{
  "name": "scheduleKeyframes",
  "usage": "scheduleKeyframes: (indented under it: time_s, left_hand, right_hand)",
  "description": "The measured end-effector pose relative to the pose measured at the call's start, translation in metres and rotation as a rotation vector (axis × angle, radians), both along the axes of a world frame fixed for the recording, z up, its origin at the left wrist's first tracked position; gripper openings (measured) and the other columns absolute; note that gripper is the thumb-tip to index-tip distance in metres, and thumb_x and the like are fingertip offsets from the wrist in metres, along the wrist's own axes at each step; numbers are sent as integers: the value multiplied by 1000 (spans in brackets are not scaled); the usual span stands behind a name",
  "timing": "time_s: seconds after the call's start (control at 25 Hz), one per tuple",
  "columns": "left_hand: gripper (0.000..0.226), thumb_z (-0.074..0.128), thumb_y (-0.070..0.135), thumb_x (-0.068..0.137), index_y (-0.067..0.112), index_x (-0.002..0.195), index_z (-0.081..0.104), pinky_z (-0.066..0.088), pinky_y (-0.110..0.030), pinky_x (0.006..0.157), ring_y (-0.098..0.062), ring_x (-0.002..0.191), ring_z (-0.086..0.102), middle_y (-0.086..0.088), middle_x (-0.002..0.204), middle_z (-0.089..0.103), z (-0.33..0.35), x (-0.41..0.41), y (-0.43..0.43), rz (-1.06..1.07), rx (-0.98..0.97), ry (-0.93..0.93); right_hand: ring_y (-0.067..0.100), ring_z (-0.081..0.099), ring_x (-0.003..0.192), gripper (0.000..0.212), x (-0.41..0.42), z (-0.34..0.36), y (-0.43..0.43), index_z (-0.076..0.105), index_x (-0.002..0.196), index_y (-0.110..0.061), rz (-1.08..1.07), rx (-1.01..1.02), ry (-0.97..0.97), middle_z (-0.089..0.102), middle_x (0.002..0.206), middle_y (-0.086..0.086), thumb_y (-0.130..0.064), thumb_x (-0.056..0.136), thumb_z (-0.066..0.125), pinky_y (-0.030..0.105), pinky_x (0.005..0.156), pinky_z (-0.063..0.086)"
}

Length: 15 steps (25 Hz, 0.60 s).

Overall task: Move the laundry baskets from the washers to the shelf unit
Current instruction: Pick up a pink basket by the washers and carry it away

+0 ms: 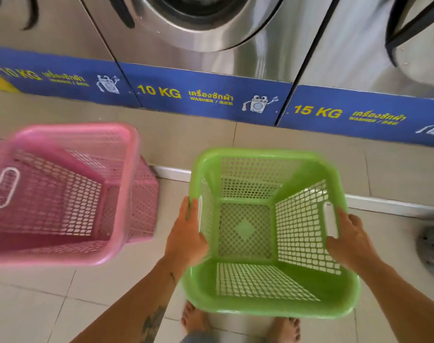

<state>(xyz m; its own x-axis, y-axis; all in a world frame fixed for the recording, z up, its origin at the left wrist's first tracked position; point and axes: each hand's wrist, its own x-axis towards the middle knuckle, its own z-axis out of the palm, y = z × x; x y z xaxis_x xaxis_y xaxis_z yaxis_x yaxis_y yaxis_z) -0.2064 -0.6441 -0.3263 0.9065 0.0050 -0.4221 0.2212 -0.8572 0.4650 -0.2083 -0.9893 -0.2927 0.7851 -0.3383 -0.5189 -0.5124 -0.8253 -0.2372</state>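
In front of the washer row, head view: both forearms reach forward and down to the green basket [260, 153], one hand on each side. The left hand [186, 233] clamps the basket's left rim by the handle slot, fingers lying up the outside wall, thumb hooked over the edge. The right hand [350, 240] holds the right side, fingers curled at the white-edged handle slot (fingertips mostly hidden by the mesh). The basket is empty, mouth up, held over the floor tiles [62, 305] just ahead of two bare feet [193, 318].

Around it: a pink basket [131, 181] sits to the left, near but apart from the green one, empty, and blurred; I cannot tell if it is one basket or two nested. Behind both stands the steel 10 KG washer [211, 53], with another washer on each side; the right one is marked 15 KG. A blue label strip [206, 95] runs along their bases. A spotted object [433, 251] is cut off at the right edge, too blurred to identify.
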Motion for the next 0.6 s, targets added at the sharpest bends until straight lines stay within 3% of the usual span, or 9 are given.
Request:
scheduleKeyframes:
  time_s: [0.12,0.2,0.28,0.36,0.48,0.56,0.6]
  left_hand:
    - [75,53,8,80,14,150,26,32,-26,106,-21,139,34,-5,158,22,22,8,11,-4,-35,92]
    - [65,54,9,80,13,143,40,33,-26,105,-20,133,42,-5,148,40,45,11,18,-9,-73,103]
    - [57,57,11,81,13,138,49,37,-34,110,-22,130,47,-6,141,49,71,9,25,9,-122,97]
    - [46,58,9,82,13,127,58,45,-40,104,-24,120,56,-7,130,59,105,3,29,80,-205,64]
    - [35,53,1,82,18,110,65,51,-23,85,-11,94,63,-2,112,67,161,-22,32,168,-314,11]
    - [35,52,1,84,22,108,66,41,-6,65,2,83,59,3,105,66,200,-44,38,180,-325,-34]
    - [35,52,2,85,20,111,66,41,-7,64,0,84,60,3,105,67,221,-55,43,191,-329,-44]
  right_hand:
    - [41,51,118,79,-5,28,21,25,151,-23,-26,26,-48,32,151,14,-13,80,58,52,91,52]
    - [36,46,128,72,-11,51,39,28,149,-25,-25,97,-98,31,155,10,-18,85,59,43,98,46]
    - [31,40,135,68,-20,77,58,30,148,-27,36,172,-132,30,157,6,-23,87,59,41,101,40]
    - [27,35,139,65,-30,110,73,31,148,-28,121,204,-147,30,157,5,-28,89,59,41,108,34]
    - [24,31,141,64,-46,162,88,31,148,-26,259,224,-139,31,156,5,-30,91,57,39,112,28]
    - [24,34,140,63,-57,201,98,32,147,-24,367,222,-168,34,154,6,-26,90,56,38,112,29]
    - [25,36,138,62,-61,219,104,33,147,-24,421,212,-193,35,153,6,-24,88,56,38,112,30]
